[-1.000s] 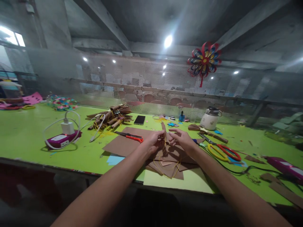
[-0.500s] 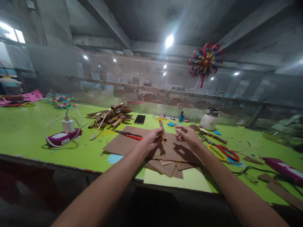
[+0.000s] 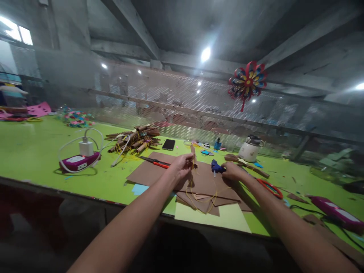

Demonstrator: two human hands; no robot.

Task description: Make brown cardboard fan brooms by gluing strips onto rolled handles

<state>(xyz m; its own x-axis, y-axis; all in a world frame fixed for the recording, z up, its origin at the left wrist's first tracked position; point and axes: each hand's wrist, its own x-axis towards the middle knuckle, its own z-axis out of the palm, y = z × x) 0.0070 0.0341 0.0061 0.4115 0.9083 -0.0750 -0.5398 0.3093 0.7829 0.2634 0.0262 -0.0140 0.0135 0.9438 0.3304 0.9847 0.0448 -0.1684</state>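
Observation:
My left hand (image 3: 183, 166) pinches a narrow brown paper piece (image 3: 193, 154) upright above brown paper sheets (image 3: 159, 175). Thin yellow string (image 3: 190, 185) trails from near its fingers onto the sheets. To the right, my right hand (image 3: 232, 171) is closed on a blue glue gun (image 3: 217, 167), whose short whitish end points down; the fingers' far side is hidden. Red-handled scissors (image 3: 159, 163) lie left of my left hand. A second pair of scissors (image 3: 270, 188) is partly behind my right forearm.
Brown paper rolls (image 3: 136, 139) are piled at the back left. Nearby lie a phone (image 3: 168, 144) and a purple power strip (image 3: 79, 161) with a white charger. At right are a white flask (image 3: 250, 148) and another purple strip (image 3: 335, 212) with black cable. Pale yellow paper (image 3: 210, 220) overhangs the front edge.
My right hand has moved slightly right and down and now has the blue glue gun, not visible before. My left hand keeps its pinch on the brown paper piece. The view has shifted slightly.

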